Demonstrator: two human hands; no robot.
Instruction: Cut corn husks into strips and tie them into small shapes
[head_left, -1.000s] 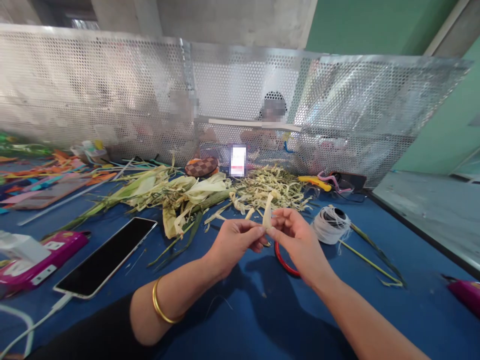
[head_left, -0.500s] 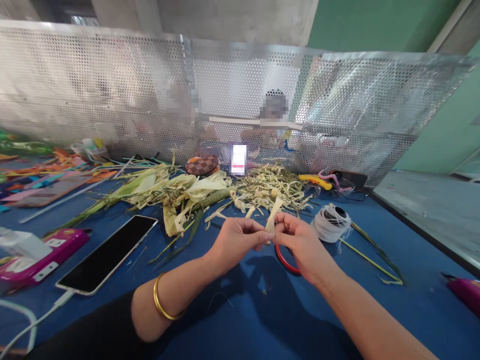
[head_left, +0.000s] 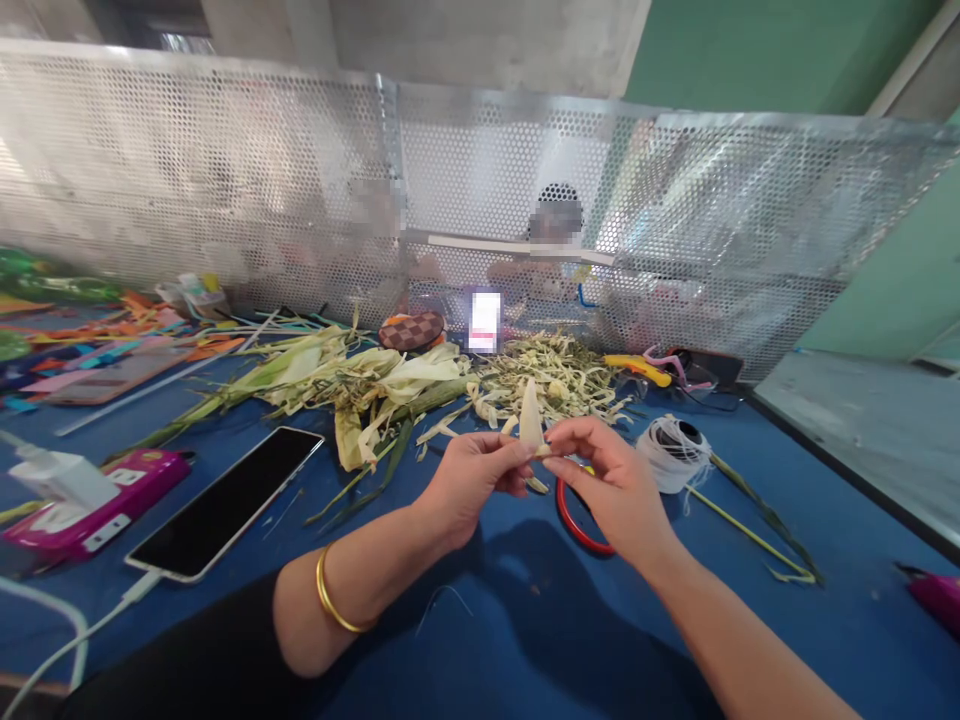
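Observation:
Over the blue table (head_left: 487,640), my left hand (head_left: 469,480) and my right hand (head_left: 611,480) meet and pinch a small pale strip of corn husk (head_left: 530,422) between their fingertips. The strip stands upright above the fingers. A gold bangle (head_left: 330,600) circles my left wrist. Under my right hand lies a red ring (head_left: 577,520). A spool of white thread (head_left: 671,450) sits just right of my right hand.
Corn husks and green stalks (head_left: 352,385) and a heap of shredded husk (head_left: 551,375) lie behind my hands. A black phone (head_left: 229,500) on a cable and a pink case (head_left: 90,500) lie left. A perforated metal screen (head_left: 300,200) backs the table, with people behind it.
The husk strip has turned more upright between my fingertips. My right hand's fingers have shifted slightly on it. The view has drifted a little to the left.

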